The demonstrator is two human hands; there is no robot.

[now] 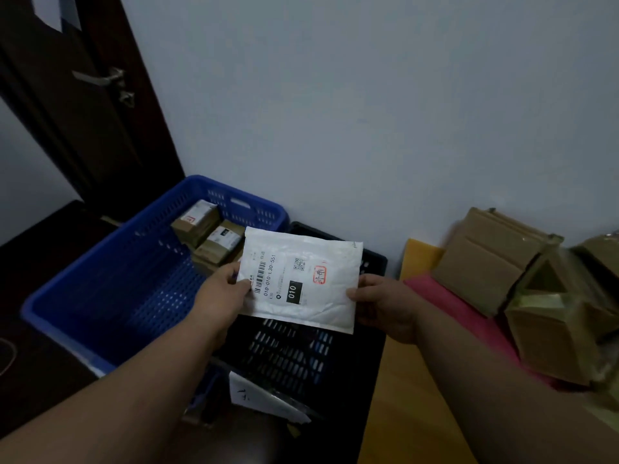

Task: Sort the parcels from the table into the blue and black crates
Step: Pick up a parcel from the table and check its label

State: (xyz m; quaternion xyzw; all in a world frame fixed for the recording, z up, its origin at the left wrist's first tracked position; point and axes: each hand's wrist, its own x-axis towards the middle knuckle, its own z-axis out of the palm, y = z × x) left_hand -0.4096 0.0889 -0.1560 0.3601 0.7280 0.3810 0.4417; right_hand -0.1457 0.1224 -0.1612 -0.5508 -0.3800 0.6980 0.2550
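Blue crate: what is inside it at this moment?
The blue crate holds brown cardboard parcels stacked at its far end; its near floor shows bare. The white mailer and the left hand cover the stack's right edge, so the count is unclear.

The white mailer point(301, 279) hides the black crate's point(375, 262) far wall.

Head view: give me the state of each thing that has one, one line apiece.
White mailer: held label-up over the black crate.
Left hand: pinches the mailer's left edge.
Right hand: pinches its right edge.
Blue crate: holds brown boxes at the far end.
Black crate: holds a white parcel at the near end.
Cardboard boxes: piled on the table, still unsorted.
Door: appears shut.
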